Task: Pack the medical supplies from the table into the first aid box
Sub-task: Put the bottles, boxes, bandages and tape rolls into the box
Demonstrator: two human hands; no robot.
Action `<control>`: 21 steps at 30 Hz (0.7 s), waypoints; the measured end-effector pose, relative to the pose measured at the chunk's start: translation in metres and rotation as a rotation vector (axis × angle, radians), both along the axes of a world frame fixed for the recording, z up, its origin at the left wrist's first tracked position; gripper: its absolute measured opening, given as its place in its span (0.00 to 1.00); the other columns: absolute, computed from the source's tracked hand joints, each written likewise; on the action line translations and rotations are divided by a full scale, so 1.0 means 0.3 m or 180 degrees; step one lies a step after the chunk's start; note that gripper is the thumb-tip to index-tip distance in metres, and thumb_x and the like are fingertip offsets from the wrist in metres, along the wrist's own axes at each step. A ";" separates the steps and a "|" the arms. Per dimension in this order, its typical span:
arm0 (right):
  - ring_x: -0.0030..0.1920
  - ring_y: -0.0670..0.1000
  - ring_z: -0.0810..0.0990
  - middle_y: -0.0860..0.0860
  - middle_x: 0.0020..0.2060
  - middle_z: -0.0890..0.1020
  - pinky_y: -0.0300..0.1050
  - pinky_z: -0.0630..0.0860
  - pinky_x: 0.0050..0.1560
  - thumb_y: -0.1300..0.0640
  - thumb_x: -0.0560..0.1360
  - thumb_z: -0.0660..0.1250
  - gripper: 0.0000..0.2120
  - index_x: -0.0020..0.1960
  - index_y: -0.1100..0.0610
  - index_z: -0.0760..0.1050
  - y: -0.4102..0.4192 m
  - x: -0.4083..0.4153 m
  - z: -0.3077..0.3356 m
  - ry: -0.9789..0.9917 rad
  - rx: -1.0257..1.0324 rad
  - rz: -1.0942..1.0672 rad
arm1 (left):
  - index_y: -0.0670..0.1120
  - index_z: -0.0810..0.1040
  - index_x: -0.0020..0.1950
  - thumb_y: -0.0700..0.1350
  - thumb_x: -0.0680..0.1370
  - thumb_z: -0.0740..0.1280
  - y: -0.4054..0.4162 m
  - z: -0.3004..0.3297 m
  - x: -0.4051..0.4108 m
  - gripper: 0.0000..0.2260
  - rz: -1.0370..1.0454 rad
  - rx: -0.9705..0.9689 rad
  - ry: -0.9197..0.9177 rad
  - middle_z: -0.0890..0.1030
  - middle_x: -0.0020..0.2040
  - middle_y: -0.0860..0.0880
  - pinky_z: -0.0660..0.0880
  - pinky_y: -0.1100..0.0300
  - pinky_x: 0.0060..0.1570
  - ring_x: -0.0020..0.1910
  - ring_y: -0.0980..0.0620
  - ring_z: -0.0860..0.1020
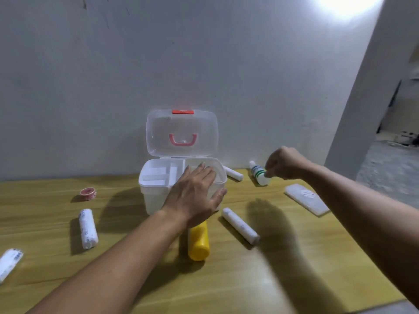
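The white first aid box [156, 198] stands open at the back of the table, its clear lid [182, 133] upright with a pink handle. A divided white tray sits in its top. My left hand [195, 194] lies flat and open over the box's front right corner. My right hand [286, 163] is closed on the base of a small white bottle [258, 173] with a green band, to the right of the box. A yellow bottle [199, 242] lies in front of the box, partly under my left wrist.
White bandage rolls lie on the wooden table [283, 279]: one at left [88, 228], one at the left edge [9, 261], one front right [240, 225], one behind the box [233, 173]. A pink tape roll [88, 193] sits far left. A flat white packet [306, 199] lies at right.
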State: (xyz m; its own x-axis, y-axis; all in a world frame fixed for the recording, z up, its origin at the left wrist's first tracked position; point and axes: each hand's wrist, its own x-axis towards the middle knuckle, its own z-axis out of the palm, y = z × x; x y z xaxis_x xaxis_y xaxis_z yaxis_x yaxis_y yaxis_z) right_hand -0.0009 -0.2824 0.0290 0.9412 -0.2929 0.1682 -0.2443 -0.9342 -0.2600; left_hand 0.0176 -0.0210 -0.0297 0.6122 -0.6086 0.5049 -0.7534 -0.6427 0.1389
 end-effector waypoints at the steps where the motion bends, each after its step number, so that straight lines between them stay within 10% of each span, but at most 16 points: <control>1: 0.40 0.56 0.81 0.55 0.39 0.84 0.46 0.79 0.45 0.56 0.65 0.76 0.10 0.45 0.58 0.85 -0.045 -0.026 -0.020 0.0139 -0.0100 -0.0161 | 0.45 0.63 0.74 0.60 0.79 0.53 -0.029 0.002 -0.015 0.28 -0.0087 0.0037 0.0004 0.63 0.76 0.48 0.48 0.53 0.75 0.77 0.52 0.55; 9: 0.42 0.55 0.79 0.52 0.42 0.79 0.45 0.76 0.41 0.41 0.62 0.76 0.23 0.47 0.57 0.75 -0.248 -0.180 -0.204 0.0965 -0.0220 -0.0940 | 0.44 0.69 0.70 0.58 0.79 0.55 -0.142 -0.025 -0.057 0.25 -0.0048 0.0249 -0.0144 0.69 0.73 0.48 0.47 0.57 0.74 0.75 0.52 0.60; 21: 0.53 0.59 0.80 0.59 0.56 0.81 0.54 0.80 0.53 0.59 0.68 0.75 0.25 0.64 0.59 0.74 0.002 -0.129 0.009 0.0140 0.0161 -0.0072 | 0.43 0.72 0.69 0.58 0.74 0.50 -0.044 0.011 0.011 0.30 0.0277 -0.0100 -0.0195 0.70 0.72 0.44 0.55 0.48 0.73 0.74 0.48 0.64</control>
